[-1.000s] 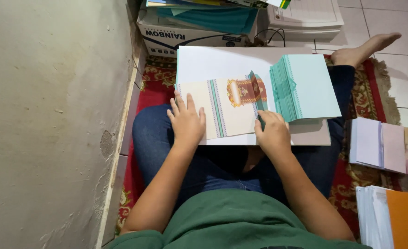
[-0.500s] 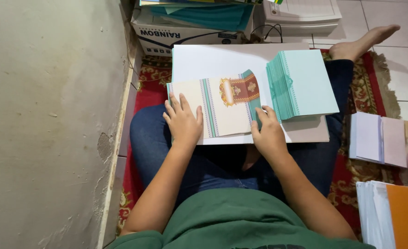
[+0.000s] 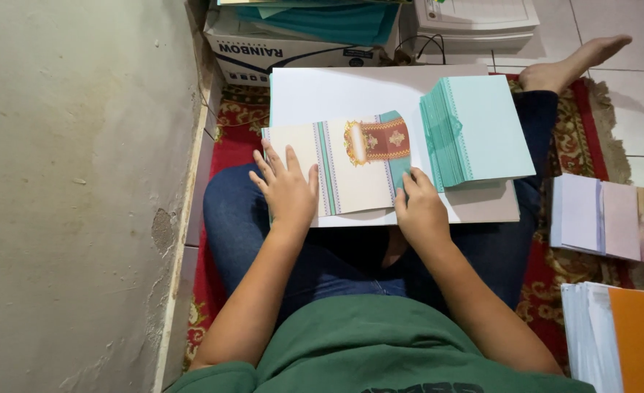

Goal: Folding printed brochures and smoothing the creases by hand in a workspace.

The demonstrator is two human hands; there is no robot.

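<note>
I sit cross-legged with a white board (image 3: 351, 91) across my lap. On it lies a cream folded card (image 3: 355, 171) with teal stripes and a red and gold ornament. My left hand (image 3: 287, 191) rests flat on the card's left panel, fingers spread. My right hand (image 3: 419, 206) presses down on the card's teal right edge with its fingers. A thick stack of teal cards (image 3: 475, 131) sits on the board just right of the card, apart from both hands.
A grey wall (image 3: 74, 196) runs close along my left. A cardboard box (image 3: 293, 44) and a white device (image 3: 475, 18) stand ahead. On the red patterned rug (image 3: 227, 138) to my right lie a pile of pale sheets (image 3: 598, 218) and an orange-topped stack (image 3: 627, 335).
The card has slid slightly left on the board under both hands. My right hand has shifted from the card's lower right corner up onto its teal edge.
</note>
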